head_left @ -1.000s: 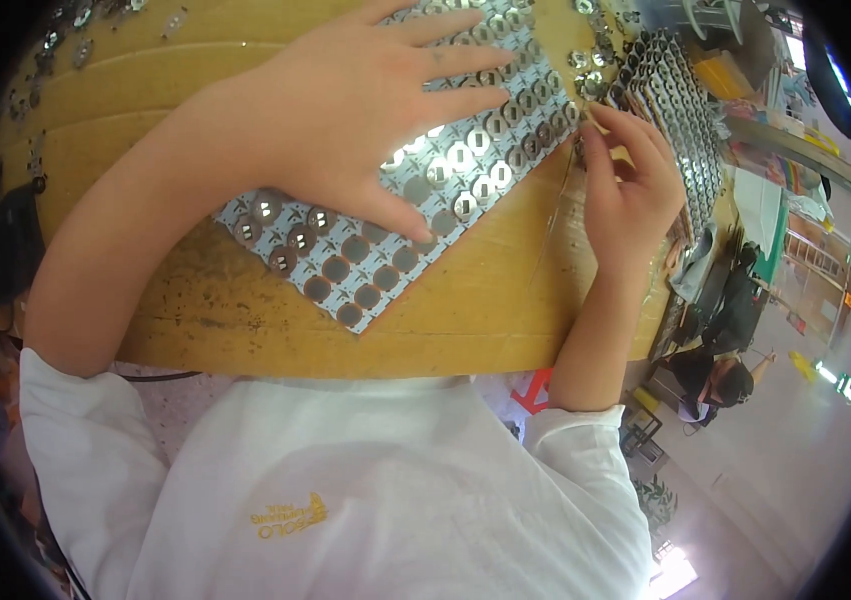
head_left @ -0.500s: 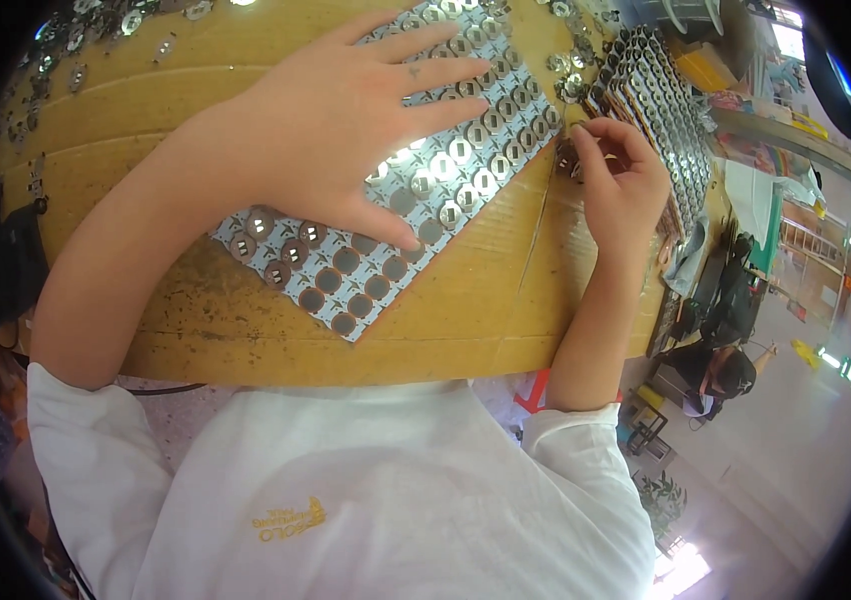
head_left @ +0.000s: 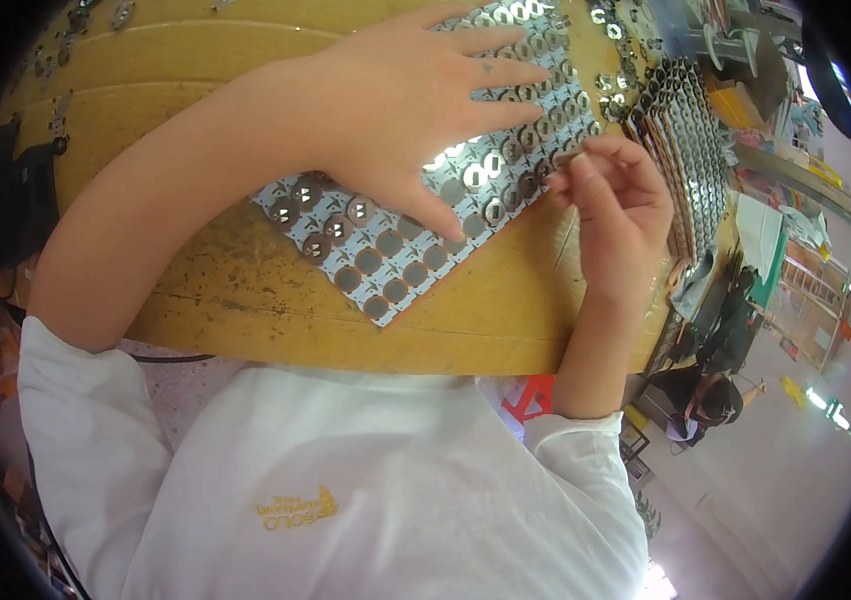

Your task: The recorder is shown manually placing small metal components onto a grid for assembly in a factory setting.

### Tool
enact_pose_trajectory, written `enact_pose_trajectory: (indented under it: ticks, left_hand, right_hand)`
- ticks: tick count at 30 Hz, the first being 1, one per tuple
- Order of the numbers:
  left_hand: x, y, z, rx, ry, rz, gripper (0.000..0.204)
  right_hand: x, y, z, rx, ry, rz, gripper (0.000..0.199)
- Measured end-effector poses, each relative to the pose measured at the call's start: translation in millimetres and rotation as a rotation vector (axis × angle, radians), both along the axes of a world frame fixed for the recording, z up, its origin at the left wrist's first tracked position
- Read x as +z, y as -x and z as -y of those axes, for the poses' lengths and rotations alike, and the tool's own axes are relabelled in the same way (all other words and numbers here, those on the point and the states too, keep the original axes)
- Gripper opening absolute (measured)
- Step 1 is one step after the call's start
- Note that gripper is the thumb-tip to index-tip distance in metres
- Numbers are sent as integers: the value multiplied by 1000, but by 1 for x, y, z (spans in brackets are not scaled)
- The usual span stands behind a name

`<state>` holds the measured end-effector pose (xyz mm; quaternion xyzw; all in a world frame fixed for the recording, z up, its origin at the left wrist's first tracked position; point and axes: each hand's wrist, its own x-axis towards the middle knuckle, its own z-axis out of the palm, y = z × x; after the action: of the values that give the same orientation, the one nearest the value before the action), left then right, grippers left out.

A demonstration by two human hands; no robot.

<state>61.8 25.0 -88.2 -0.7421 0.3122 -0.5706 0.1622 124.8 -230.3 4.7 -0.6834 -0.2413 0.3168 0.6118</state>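
Observation:
A white circuit-board panel [head_left: 372,263] lies on the yellow table, set with rows of round shiny metal clips [head_left: 494,164]. Bare round grey pads show in its near corner. My left hand [head_left: 396,110] lies over the panel with fingers spread, hiding part of the rows. At the panel's right edge, my right hand [head_left: 624,215] pinches a small thin metal piece [head_left: 569,155] between thumb and fingertips. Its exact shape is mostly hidden by the fingers.
Stacked panels [head_left: 681,150] covered with the same clips stand right of my right hand. Loose metal clips [head_left: 611,85] are scattered behind it, with others at the far left. A dark box-like object [head_left: 21,210] sits at the left. Another person [head_left: 706,395] is at far right.
The view has shifted, so the panel and table sit further right. My right hand has moved from beside the panel to its right edge. My left hand stays spread on the panel.

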Motion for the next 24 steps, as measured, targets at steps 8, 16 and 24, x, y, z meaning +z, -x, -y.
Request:
enact_pose_trajectory:
  ticks: [8,16,24]
  left_hand:
    - [7,7,1,-88,37,-173,103]
    - [8,13,3,-79,52,-239,104]
    - [10,19,2,-36,37,-270,104]
  right_hand:
    - [3,45,-14,226,150,214,13]
    - [-3,45,-13,246,196,382,11]
    - [-2,42,-18,346,156,564,11]
